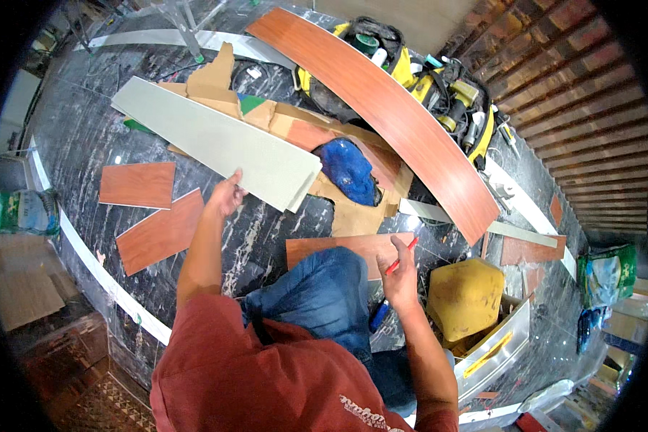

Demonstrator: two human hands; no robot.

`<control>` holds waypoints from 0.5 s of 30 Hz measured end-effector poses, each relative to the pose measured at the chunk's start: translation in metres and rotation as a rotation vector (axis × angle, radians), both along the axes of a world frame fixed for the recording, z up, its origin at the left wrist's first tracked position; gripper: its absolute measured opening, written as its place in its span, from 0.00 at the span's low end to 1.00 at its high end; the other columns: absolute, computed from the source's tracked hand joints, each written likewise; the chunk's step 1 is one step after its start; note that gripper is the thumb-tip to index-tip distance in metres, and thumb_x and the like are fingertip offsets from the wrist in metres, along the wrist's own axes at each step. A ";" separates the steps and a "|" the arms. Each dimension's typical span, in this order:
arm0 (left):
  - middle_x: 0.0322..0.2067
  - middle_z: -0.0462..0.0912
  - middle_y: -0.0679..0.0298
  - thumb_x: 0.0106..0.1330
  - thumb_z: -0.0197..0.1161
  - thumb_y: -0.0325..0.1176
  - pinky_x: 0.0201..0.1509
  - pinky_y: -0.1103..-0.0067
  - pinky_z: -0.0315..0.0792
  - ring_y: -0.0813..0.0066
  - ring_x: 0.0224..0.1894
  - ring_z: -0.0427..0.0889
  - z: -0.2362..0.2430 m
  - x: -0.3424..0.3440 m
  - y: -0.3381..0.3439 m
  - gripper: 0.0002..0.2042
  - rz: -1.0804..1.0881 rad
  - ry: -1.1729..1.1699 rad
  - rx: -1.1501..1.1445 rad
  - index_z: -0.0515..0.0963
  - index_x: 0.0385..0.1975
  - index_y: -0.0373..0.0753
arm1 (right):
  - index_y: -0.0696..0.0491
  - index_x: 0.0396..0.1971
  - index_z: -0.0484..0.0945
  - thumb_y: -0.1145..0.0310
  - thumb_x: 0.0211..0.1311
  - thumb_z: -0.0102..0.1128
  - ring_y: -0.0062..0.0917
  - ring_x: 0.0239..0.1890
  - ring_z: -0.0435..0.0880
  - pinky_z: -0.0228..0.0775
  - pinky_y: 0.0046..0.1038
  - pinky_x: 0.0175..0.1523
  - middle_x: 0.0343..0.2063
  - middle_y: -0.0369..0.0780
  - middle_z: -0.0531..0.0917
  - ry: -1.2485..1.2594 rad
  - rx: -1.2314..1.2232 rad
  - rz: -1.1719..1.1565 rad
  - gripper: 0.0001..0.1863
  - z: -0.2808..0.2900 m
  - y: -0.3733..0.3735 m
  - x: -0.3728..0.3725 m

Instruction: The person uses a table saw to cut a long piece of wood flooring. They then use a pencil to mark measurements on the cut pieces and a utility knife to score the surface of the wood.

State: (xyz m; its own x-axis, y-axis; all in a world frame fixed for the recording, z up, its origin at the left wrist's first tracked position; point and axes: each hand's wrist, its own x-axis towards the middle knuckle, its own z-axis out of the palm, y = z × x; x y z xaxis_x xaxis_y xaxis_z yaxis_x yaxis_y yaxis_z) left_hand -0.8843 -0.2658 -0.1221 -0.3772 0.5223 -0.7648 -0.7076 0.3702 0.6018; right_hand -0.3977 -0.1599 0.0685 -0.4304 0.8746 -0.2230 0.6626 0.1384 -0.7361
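My left hand point(227, 196) grips the near edge of a long pale grey-green plank point(209, 137), fingers closed on its rim. The plank slants from the upper left down to the right, above a torn cardboard box point(288, 122). In my right hand point(402, 281) is a slim red pen point(402, 257), held over a wood-coloured plank point(317, 243) that lies by my knee. A blue bundle point(348, 170) rests on the cardboard, just past the pale plank's right end.
A long reddish-brown plank point(381, 115) stretches across the far side, before yellow-and-black tool bags point(417, 79). Two short brown planks point(137, 184) lie at left. On my right stands a yellow container point(466, 297) beside a metal-sided box point(500, 345). A corrugated shutter point(576, 93) borders the far right.
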 end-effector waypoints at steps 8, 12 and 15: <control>0.44 0.84 0.64 0.72 0.61 0.39 0.44 0.77 0.80 0.73 0.42 0.84 0.140 0.140 -0.067 0.16 0.001 -0.101 0.248 0.76 0.52 0.34 | 0.47 0.54 0.76 0.65 0.57 0.66 0.38 0.65 0.72 0.62 0.46 0.68 0.63 0.44 0.74 -0.169 0.778 0.666 0.23 0.050 0.011 -0.059; 0.45 0.83 0.63 0.73 0.59 0.34 0.47 0.76 0.80 0.75 0.44 0.84 0.204 0.212 -0.104 0.13 -0.209 -0.263 0.355 0.75 0.53 0.37 | 0.50 0.37 0.83 0.68 0.50 0.58 0.37 0.54 0.83 0.73 0.41 0.60 0.47 0.42 0.86 0.250 0.791 0.824 0.13 0.070 0.022 -0.039; 0.42 0.83 0.60 0.69 0.64 0.30 0.50 0.72 0.79 0.73 0.45 0.83 0.220 0.198 -0.095 0.19 -0.698 -0.151 0.781 0.73 0.58 0.35 | 0.50 0.33 0.82 0.66 0.51 0.61 0.38 0.49 0.86 0.77 0.37 0.53 0.44 0.42 0.87 0.294 0.716 0.734 0.09 0.104 0.015 -0.003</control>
State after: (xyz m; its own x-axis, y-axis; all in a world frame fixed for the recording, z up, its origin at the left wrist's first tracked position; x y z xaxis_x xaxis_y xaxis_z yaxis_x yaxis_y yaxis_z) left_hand -0.6863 -0.3607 0.0976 0.2674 0.9538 -0.1372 -0.5747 0.2722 0.7717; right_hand -0.4002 -0.1447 0.1724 -0.8588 0.2655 0.4382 0.0508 0.8952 -0.4428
